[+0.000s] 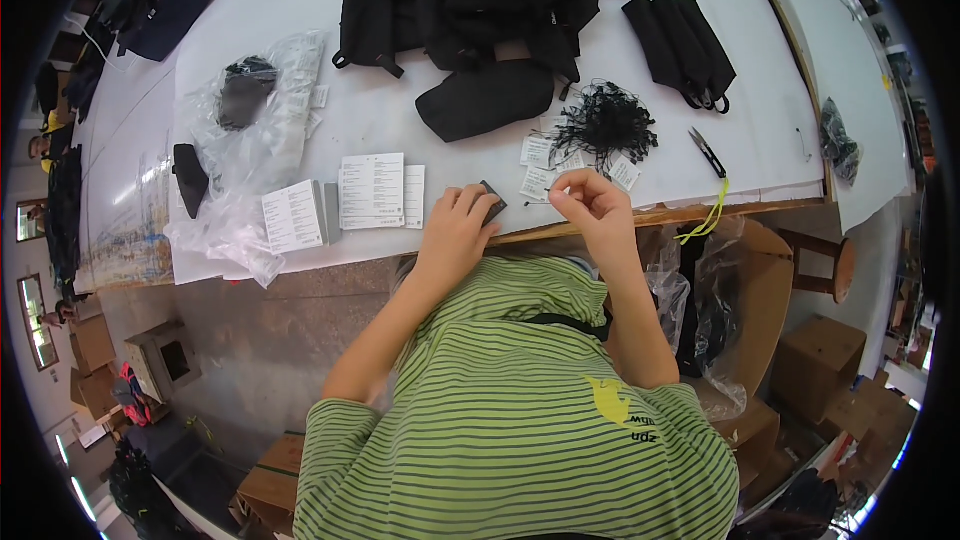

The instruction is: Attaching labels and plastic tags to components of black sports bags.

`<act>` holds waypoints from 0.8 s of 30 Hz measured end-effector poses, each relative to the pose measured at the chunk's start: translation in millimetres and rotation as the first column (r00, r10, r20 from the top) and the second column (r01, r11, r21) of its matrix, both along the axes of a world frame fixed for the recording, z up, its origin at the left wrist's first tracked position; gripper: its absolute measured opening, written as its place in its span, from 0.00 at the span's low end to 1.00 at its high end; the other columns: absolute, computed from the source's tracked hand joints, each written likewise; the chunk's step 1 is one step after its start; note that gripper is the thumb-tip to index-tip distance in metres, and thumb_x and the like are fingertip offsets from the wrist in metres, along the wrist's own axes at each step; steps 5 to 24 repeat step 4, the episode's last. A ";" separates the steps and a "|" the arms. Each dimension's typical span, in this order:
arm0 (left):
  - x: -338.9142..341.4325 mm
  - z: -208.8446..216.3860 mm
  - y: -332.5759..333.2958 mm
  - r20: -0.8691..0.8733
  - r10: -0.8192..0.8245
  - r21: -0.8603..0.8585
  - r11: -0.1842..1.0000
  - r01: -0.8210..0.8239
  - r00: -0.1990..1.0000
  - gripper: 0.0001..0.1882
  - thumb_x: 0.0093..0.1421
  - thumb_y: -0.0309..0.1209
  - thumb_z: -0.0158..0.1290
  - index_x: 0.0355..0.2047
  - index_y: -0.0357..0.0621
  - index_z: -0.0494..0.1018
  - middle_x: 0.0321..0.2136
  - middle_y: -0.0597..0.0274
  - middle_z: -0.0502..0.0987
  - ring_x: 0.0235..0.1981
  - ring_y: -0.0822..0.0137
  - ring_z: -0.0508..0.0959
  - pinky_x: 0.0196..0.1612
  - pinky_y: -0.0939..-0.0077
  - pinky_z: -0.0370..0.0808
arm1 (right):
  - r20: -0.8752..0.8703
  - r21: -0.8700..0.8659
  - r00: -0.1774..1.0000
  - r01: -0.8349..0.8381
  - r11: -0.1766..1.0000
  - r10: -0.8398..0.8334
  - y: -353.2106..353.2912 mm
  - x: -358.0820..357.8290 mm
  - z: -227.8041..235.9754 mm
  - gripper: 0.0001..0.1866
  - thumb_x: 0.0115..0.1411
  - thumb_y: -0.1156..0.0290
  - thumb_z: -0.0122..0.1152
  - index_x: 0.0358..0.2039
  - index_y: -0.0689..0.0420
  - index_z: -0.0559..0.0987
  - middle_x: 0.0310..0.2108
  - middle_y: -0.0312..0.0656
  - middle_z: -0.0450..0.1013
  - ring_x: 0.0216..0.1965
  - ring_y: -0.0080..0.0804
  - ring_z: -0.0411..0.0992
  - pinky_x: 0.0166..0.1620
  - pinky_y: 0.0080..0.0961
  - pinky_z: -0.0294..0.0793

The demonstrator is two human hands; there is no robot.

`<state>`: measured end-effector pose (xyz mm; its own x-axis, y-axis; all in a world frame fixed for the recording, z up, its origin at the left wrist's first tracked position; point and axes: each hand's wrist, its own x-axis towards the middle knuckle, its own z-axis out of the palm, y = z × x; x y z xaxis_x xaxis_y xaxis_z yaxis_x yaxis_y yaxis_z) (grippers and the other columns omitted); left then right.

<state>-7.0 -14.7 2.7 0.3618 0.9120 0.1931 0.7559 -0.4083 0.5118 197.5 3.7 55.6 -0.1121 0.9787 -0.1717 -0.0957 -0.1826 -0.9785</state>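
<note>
At the table's front edge my left hand (460, 228) has its bent fingers on a small dark grey flat piece (494, 202), mostly covered by the hand. My right hand (597, 208) is raised beside it, thumb and fingertips pinched together; what they hold, if anything, is too small to make out. Just beyond the right hand lies a tangled heap of black tag strings (606, 125), with several small white printed tags (536, 151) around it. To the left of my left hand are white printed cards (372, 192) and a stack of similar cards (293, 217).
Black bags (470, 0) are piled at the back, with a black pouch (485, 100) in front. Folded black pieces (682, 45) and snips (708, 152) with a yellow cord lie right. Clear plastic bags (250, 155) lie left. An open carton (755, 285) stands below the table's right edge.
</note>
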 end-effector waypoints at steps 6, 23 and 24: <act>-2.7 9.8 3.0 0.035 0.113 -0.359 0.929 -0.093 0.993 0.17 0.52 0.29 0.57 0.45 0.48 0.72 0.45 0.58 0.71 0.47 0.54 0.69 0.51 0.62 0.67 | -0.004 -0.018 1.000 0.016 1.000 -0.016 -4.7 0.4 -1.1 0.05 0.55 0.72 0.65 0.31 0.58 0.78 0.20 0.22 0.55 0.22 0.10 0.51 0.26 0.13 0.48; -2.7 9.8 3.0 0.035 0.113 -0.359 0.929 -0.093 0.993 0.17 0.52 0.29 0.57 0.45 0.48 0.72 0.45 0.58 0.71 0.47 0.54 0.69 0.51 0.62 0.67 | -0.004 -0.018 1.000 0.016 1.000 -0.016 -4.7 0.4 -1.1 0.05 0.55 0.72 0.65 0.31 0.58 0.78 0.20 0.22 0.55 0.22 0.10 0.51 0.26 0.13 0.48; -2.7 9.8 3.0 0.035 0.113 -0.359 0.929 -0.093 0.993 0.17 0.52 0.29 0.57 0.45 0.48 0.72 0.45 0.58 0.71 0.47 0.54 0.69 0.51 0.62 0.67 | -0.004 -0.018 1.000 0.016 1.000 -0.016 -4.7 0.4 -1.1 0.05 0.55 0.72 0.65 0.31 0.58 0.78 0.20 0.22 0.55 0.22 0.10 0.51 0.26 0.13 0.48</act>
